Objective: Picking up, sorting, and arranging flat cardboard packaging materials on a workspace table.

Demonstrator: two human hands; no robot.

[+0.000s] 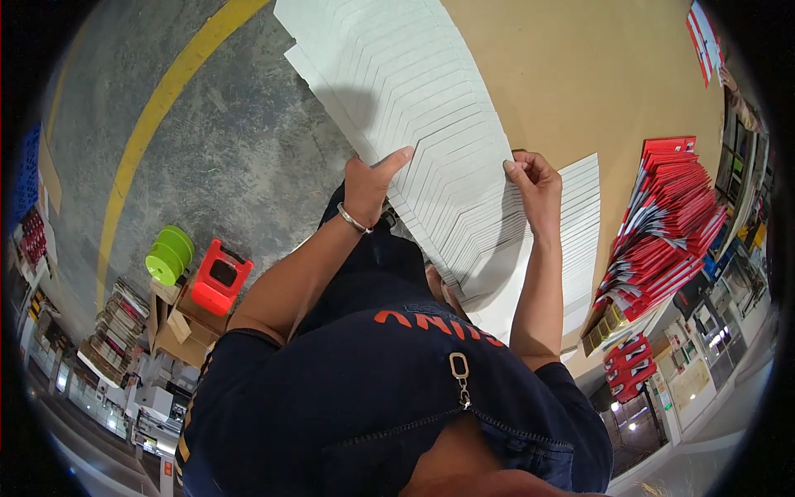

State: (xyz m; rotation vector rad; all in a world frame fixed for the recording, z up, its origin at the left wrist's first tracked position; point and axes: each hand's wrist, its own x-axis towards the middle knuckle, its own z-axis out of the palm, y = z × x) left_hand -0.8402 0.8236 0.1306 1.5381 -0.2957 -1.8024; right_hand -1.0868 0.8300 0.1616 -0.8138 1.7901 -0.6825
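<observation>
A long stack of white die-cut card sheets [431, 124] lies fanned out in overlapping layers in front of me, from the top of the view down toward my lap. My left hand [373, 186] grips its left edge, with the thumb laid on top and the other fingers hidden underneath. At the opposite edge, my right hand [537, 186] pinches the sheets between thumb and curled fingers. A second fan of white sheets [582, 224] rests on the tan tabletop [563, 74], partly behind my right forearm.
Red-and-white folded card pieces [662, 224] are piled at the table's right. Beyond them, another person's hand [729, 79] touches a red-and-white sheet [704, 41]. On the floor at left are a green round stool [170, 255], a red stool [221, 277] and a cardboard box [186, 331].
</observation>
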